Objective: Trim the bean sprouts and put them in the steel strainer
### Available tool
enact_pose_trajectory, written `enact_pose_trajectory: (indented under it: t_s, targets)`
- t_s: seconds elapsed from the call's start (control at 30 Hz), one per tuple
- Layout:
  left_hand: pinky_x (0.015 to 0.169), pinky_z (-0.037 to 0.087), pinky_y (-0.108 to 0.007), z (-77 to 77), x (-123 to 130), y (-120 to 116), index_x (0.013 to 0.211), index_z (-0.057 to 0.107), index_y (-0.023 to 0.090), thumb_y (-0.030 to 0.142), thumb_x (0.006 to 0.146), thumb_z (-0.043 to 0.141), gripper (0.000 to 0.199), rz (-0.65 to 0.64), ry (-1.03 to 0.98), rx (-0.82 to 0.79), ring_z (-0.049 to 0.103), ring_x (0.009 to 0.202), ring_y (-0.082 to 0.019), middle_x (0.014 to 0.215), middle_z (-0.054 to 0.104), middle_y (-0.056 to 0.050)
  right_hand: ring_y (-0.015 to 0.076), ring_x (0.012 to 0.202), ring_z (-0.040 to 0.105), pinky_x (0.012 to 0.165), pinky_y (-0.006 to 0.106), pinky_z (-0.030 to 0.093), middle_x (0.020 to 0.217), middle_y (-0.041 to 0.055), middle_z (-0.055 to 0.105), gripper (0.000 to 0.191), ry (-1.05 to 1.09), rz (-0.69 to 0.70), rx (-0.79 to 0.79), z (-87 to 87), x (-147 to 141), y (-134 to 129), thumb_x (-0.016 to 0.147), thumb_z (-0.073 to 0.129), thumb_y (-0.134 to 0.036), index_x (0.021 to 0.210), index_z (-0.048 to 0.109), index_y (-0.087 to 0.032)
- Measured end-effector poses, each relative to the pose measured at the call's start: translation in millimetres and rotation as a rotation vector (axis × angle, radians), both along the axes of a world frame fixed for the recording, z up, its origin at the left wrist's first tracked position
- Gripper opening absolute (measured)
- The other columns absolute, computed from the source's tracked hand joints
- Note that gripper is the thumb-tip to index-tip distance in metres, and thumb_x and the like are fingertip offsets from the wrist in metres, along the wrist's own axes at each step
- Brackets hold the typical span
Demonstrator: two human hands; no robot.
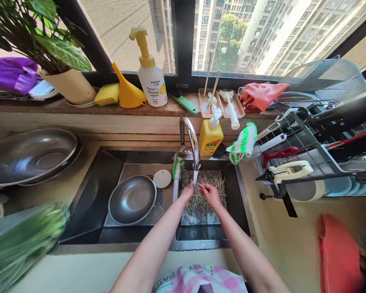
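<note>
Both my hands are in the right basin under the chrome faucet, where water runs down. The fingers of my left hand are closed beside the stream; what they hold is too small to name. My right hand pinches a thin pale strand, its tip pointing toward my left hand. Below both hands lies a tangled heap of thin pale strands, like roots or sprouts, on a tray in the basin. A green and white striped cloth hangs over the divider.
A metal bowl and a white disc sit in the left basin. Behind the faucet stands a yellow AXE bottle. A dish rack is at right, leafy greens and a large pan at left.
</note>
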State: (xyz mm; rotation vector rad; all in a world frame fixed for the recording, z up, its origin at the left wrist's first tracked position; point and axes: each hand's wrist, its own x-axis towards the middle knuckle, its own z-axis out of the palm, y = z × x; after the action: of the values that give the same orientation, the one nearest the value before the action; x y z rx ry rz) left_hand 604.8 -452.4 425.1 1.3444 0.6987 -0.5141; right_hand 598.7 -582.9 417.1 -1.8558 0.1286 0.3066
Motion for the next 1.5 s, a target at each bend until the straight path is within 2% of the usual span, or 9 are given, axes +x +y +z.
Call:
enact_pose_trajectory:
  t_s: [0.07, 0.17, 0.23, 0.43, 0.63, 0.83, 1.0, 1.13, 1.5]
  targets:
    - [0.065, 0.047, -0.034, -3.4, -5.8, -1.4, 0.065, 0.057, 0.013, 0.039, 0.075, 0.05, 0.028, 0.009, 0.098, -0.106, 0.061, 0.067, -0.02, 0.061, 0.062, -0.008, 0.0172, 0.074, 0.058, 0.071, 0.03, 0.045, 0.08, 0.0046, 0.065, 0.021, -0.062, 0.075, -0.071, -1.3, -6.6, 4.1, 0.07, 0.048, -0.017, 0.081, 0.065, -0.018]
    - [0.062, 0.048, -0.033, -6.1, -10.5, -3.8, 0.07, 0.055, 0.012, 0.029, 0.075, 0.053, 0.017, 0.088, 0.175, -0.243, 0.06, 0.057, -0.016, 0.058, 0.061, -0.005, 0.0175, 0.083, 0.057, 0.079, 0.031, 0.043, 0.086, 0.0038, 0.065, 0.023, -0.138, 0.14, -0.162, -1.9, -17.2, 7.7, 0.069, 0.047, -0.012, 0.081, 0.065, -0.019]
    - [0.063, 0.048, -0.029, -5.7, -10.7, -3.9, 0.077, 0.053, 0.014, 0.02, 0.074, 0.055, 0.008, 0.165, 0.17, -0.3, 0.06, 0.057, -0.012, 0.063, 0.062, -0.002, 0.0169, 0.081, 0.057, 0.077, 0.031, 0.044, 0.085, 0.0036, 0.065, 0.021, -0.118, 0.089, -0.111, -2.2, -23.4, 7.8, 0.07, 0.047, -0.014, 0.081, 0.064, -0.019]
    - [0.066, 0.048, -0.024, -0.5, -9.8, 1.7, 0.087, 0.051, 0.016, 0.012, 0.071, 0.059, 0.018, 0.289, 0.125, -0.406, 0.062, 0.068, -0.011, 0.077, 0.065, -0.003, 0.0158, 0.061, 0.057, 0.058, 0.028, 0.048, 0.067, 0.0028, 0.062, 0.02, 0.16, -0.12, 0.167, 0.3, -39.4, -3.7, 0.067, 0.056, -0.033, 0.079, 0.061, -0.018]
    - [0.062, 0.049, -0.024, 6.8, -21.3, 3.0, 0.089, 0.052, 0.014, 0.009, 0.064, 0.065, 0.029, 0.236, 0.143, -0.455, 0.063, 0.069, -0.014, 0.079, 0.066, -0.006, 0.0136, 0.057, 0.057, 0.054, 0.026, 0.046, 0.066, -0.0002, 0.059, 0.034, 0.297, -0.157, 0.344, 4.7, -53.2, -23.0, 0.057, 0.066, -0.037, 0.085, 0.059, -0.019]
    - [0.064, 0.049, -0.025, 11.4, -35.0, 5.9, 0.094, 0.054, 0.014, 0.01, 0.063, 0.066, 0.034, 0.155, 0.113, -0.492, 0.063, 0.071, -0.014, 0.081, 0.066, -0.006, 0.0115, 0.051, 0.055, 0.051, 0.024, 0.044, 0.058, -0.002, 0.058, 0.032, 0.412, -0.123, 0.366, 10.4, -60.7, -32.6, 0.054, 0.068, -0.04, 0.076, 0.06, -0.017]
    - [0.065, 0.049, -0.024, 11.0, -39.8, 5.3, 0.096, 0.055, 0.015, 0.014, 0.061, 0.069, 0.037, 0.065, 0.038, -0.523, 0.063, 0.07, -0.013, 0.08, 0.066, -0.005, 0.0115, 0.058, 0.058, 0.057, 0.025, 0.045, 0.069, 0.0011, 0.064, 0.037, 0.491, 0.038, 0.437, 22.3, -61.7, -27.5, 0.061, 0.063, -0.044, 0.084, 0.062, -0.016]
    - [0.067, 0.048, -0.026, 10.6, -42.5, 2.6, 0.093, 0.056, 0.014, 0.015, 0.059, 0.071, 0.037, 0.036, 0.009, -0.526, 0.062, 0.069, -0.014, 0.078, 0.065, -0.005, 0.0089, 0.051, 0.054, 0.053, 0.022, 0.042, 0.058, -0.0022, 0.059, 0.031, 0.454, 0.1, 0.416, 20.1, -60.7, -20.5, 0.059, 0.066, -0.043, 0.072, 0.061, -0.015]
    - [0.063, 0.047, -0.023, 14.4, -47.0, 1.4, 0.096, 0.058, 0.014, 0.017, 0.058, 0.071, 0.04, 0.064, -0.044, -0.574, 0.06, 0.067, -0.012, 0.076, 0.064, -0.004, 0.0103, 0.049, 0.055, 0.047, 0.021, 0.041, 0.057, -0.003, 0.056, 0.026, 0.474, 0.015, 0.383, 14.2, -65.3, -2.6, 0.061, 0.062, -0.04, 0.065, 0.055, -0.015]
